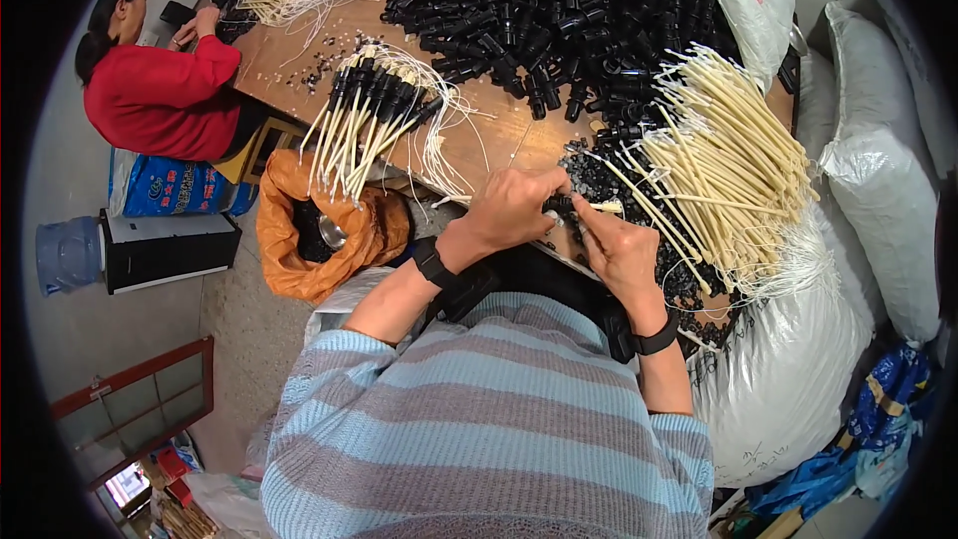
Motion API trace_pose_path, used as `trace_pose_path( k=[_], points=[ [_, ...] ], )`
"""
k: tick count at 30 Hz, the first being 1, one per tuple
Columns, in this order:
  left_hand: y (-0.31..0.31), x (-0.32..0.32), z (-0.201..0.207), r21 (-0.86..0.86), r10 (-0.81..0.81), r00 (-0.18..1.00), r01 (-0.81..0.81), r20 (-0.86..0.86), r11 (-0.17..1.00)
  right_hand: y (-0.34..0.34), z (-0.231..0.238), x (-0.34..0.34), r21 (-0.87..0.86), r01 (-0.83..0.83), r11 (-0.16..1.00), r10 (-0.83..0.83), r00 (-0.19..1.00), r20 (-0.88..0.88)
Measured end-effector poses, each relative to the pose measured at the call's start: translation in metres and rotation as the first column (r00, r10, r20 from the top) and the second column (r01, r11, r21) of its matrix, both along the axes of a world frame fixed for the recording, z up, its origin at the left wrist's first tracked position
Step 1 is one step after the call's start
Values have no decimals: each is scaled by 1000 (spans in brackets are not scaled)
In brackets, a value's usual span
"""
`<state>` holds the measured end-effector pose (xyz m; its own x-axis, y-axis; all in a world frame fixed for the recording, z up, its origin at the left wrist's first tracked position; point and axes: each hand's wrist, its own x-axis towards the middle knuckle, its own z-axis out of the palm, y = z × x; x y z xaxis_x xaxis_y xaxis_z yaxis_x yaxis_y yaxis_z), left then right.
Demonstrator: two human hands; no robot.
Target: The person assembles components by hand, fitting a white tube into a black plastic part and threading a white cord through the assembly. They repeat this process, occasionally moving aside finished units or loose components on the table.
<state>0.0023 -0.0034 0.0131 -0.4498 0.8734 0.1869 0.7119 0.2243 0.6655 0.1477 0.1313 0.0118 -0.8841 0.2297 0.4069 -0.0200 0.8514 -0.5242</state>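
Both my hands meet at the table's near edge, close together in front of my body. My left hand (514, 208) is closed, and a pale cream tube (454, 200) sticks out on its left side. Fingers of my right hand (624, 250) are pinched towards the left hand's fingertips; what lies between them is too small and hidden to name. A short cream end (607, 207) shows just beyond the right hand. Small black plastic pieces (589, 175) are scattered beside it, next to a big bundle of cream tubes (738, 170) with white threads.
A heap of black plastic fittings (559, 10) covers the back of the table (289, 55). Tubes with black ends (364, 110) lie at left, above an orange sack (284, 230). White sacks (788, 359) stand at right. A person in red (165, 90) works at the far left.
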Motion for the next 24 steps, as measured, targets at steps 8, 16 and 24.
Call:
trace_pose_path(
  k=[8,16,24],
  points=[
    [1,4,5,141,-111,965,147,-237,979,4,3,-7,-704,301,643,-18,925,380],
    [-19,-37,12,326,96,966,-13,-240,945,-18,20,-21,-95,107,990,-113,992,-53],
    [-83,-139,8,258,587,552,-560,-592,787,-28,26,-31,-63,-142,988,146,987,61]
  ],
)
